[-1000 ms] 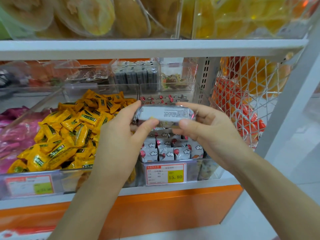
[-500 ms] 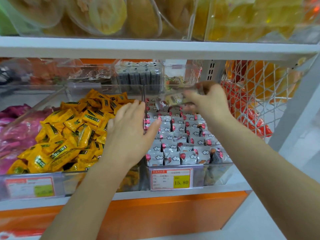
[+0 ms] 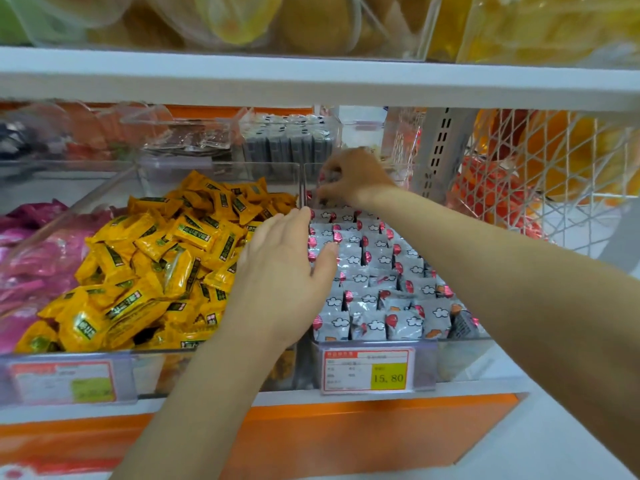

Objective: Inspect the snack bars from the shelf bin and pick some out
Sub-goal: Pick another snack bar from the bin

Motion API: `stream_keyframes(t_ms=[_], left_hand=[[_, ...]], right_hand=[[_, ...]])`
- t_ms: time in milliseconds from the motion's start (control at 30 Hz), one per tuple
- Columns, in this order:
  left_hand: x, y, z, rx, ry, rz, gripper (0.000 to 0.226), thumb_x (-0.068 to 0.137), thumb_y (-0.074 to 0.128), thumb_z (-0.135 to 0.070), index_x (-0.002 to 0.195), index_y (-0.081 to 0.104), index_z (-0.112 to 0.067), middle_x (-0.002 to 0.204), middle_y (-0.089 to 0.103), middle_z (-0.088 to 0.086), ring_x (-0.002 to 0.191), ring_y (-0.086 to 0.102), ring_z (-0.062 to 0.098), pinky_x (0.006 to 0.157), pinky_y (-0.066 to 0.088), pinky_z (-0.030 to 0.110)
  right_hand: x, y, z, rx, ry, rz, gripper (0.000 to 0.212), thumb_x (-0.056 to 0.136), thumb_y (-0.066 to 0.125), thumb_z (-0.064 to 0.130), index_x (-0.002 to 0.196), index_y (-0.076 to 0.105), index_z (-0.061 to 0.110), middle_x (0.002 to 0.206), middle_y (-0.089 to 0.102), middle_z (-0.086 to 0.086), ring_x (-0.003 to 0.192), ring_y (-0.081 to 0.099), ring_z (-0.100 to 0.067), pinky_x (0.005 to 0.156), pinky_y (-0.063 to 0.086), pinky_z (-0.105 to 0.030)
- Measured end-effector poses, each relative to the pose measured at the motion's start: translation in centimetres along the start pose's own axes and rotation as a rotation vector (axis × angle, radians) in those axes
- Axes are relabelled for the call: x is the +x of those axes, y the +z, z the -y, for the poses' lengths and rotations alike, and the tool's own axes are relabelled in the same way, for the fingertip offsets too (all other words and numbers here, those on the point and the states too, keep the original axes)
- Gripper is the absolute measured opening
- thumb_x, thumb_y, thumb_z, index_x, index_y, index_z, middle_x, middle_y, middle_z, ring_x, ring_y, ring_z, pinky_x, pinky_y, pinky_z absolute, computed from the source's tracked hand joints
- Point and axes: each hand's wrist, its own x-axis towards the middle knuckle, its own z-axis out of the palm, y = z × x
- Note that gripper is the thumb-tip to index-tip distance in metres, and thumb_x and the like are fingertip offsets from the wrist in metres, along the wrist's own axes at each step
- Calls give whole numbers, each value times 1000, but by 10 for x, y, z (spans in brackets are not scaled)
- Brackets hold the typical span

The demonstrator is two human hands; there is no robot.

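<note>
A clear shelf bin [image 3: 460, 355] holds rows of silver snack bars [image 3: 377, 271] printed with white clouds and red balloons. My right hand [image 3: 349, 176] reaches to the back of this bin, fingers curled down and pinching a silver bar in the rear row. My left hand [image 3: 280, 268] lies flat with straight fingers over the divider between the yellow snacks and the silver bars, fingertips touching the left column of bars. It holds nothing.
Yellow wrapped snacks [image 3: 156, 261] fill the bin to the left, pink packets [image 3: 31, 268] beyond them. A price tag [image 3: 367, 370] reads 15.80. The white upper shelf [image 3: 311, 81] hangs low overhead. A white net of orange packs [image 3: 540, 174] hangs on the right.
Both hands held one silver bar up before; my left hand let go and dropped flat onto the bin, and my right hand carried the bar to the rear row.
</note>
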Motion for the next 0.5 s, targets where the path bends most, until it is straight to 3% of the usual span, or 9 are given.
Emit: stream_keyframes(t_ms=[133,233,400,500], left_hand=[[0,0,0,-19,10,-2,59,92,34,-43,145,27,-19,147,34,-2,137,21,14,112,21,38],[0,0,0,-29,9,-4,58,93,35,-42,145,26,-20,148,33,-3,137,19,13,112,21,37],[0,2,-1,-33,2,-10,57,93,35,-41,145,24,-21,149,32,-4,138,18,12,112,20,37],[0,2,-1,-42,-2,-11,56,94,36,-40,145,23,-22,149,31,-5,137,18,11,112,19,36]], right_hand=[[1,11,-4,-131,-72,71,23,93,55,27,107,66,14,110,66,-2,101,59,-18,90,47,-28],[5,10,-9,-259,-108,148,26,97,46,27,112,66,19,118,63,2,121,45,-21,103,37,-39],[21,0,-12,-110,-104,-18,24,96,47,17,109,68,11,116,66,-5,114,55,-22,103,42,-37],[26,14,-11,-364,-157,-93,22,96,48,17,106,67,12,110,65,-5,114,52,-24,97,43,-36]])
